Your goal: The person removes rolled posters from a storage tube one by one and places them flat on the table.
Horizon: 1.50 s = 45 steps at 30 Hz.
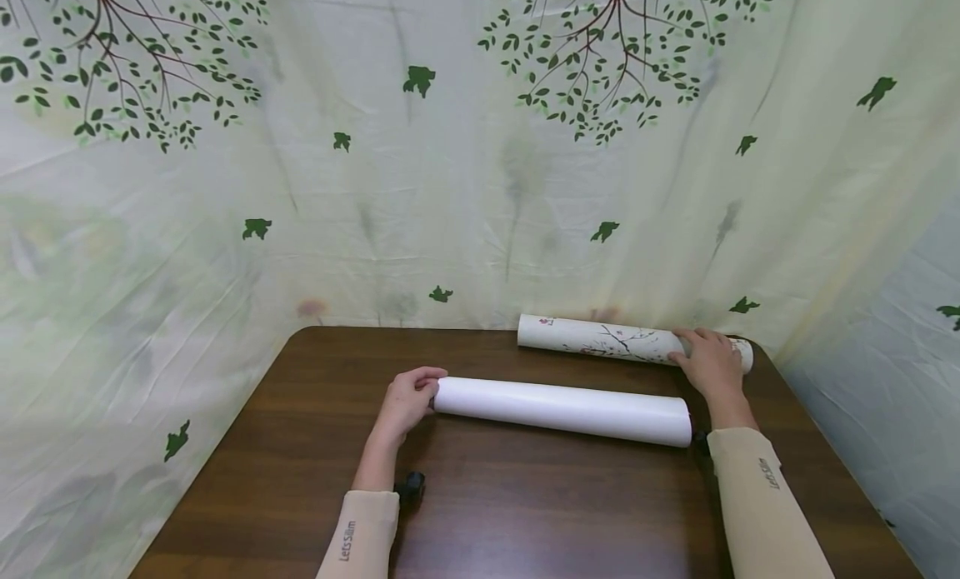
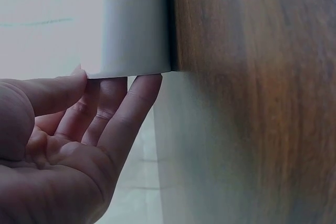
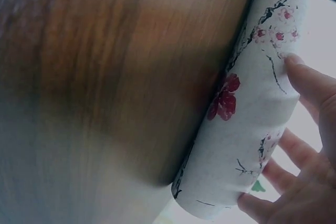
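A plain white paper roll (image 1: 562, 410) lies across the table. At its left end is my left hand (image 1: 408, 400); in the left wrist view the fingertips (image 2: 149, 82) touch the roll's end rim, with the thumb beside them. Behind it, along the far table edge, lies a second roll (image 1: 600, 339), white with printed dark branches and pink-red blossoms. My right hand (image 1: 711, 364) rests on this patterned roll near its right end. The right wrist view shows its thumb (image 3: 296, 69) and spread fingers on the paper surface.
Both rolls lie on a dark brown wooden table (image 1: 300, 446) with rounded far corners. A pale curtain (image 1: 465, 187) with green leaf prints hangs right behind the table. Dark devices (image 1: 411, 487) are worn at the wrists.
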Available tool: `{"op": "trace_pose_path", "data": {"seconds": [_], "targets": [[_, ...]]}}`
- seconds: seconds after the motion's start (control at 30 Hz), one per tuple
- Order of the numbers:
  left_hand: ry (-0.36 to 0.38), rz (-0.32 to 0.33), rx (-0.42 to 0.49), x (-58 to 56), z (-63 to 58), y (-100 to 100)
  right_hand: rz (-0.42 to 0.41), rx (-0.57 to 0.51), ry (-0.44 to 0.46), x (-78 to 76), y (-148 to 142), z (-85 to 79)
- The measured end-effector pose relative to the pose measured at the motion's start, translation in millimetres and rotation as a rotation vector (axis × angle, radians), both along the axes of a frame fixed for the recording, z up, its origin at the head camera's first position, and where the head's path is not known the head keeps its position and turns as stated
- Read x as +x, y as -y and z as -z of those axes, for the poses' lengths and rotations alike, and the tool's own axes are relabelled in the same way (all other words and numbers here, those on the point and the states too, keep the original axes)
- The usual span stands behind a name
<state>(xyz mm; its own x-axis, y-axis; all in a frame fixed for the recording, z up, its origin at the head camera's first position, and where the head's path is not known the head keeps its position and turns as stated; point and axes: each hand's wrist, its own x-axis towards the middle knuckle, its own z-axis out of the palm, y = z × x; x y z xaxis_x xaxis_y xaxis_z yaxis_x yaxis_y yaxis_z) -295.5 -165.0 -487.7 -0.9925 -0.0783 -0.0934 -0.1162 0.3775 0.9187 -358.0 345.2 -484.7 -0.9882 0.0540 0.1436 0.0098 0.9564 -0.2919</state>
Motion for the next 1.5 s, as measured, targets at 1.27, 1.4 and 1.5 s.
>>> {"op": "trace_pose_path", "data": {"seconds": [1.27, 1.4, 1.5], "targets": [[-0.007, 0.054, 0.093, -1.7, 1.8, -13.1, 0.055, -0.261, -0.202, 80.5, 126.5, -17.4], [-0.002, 0.096, 0.093, -1.7, 0.8, -14.5, 0.091, -0.302, -0.13, 83.8, 135.1, -8.1], [0.009, 0.128, 0.088, -1.2, -1.2, -15.4, 0.098, -0.323, -0.102, 84.1, 137.5, -3.5]]}}
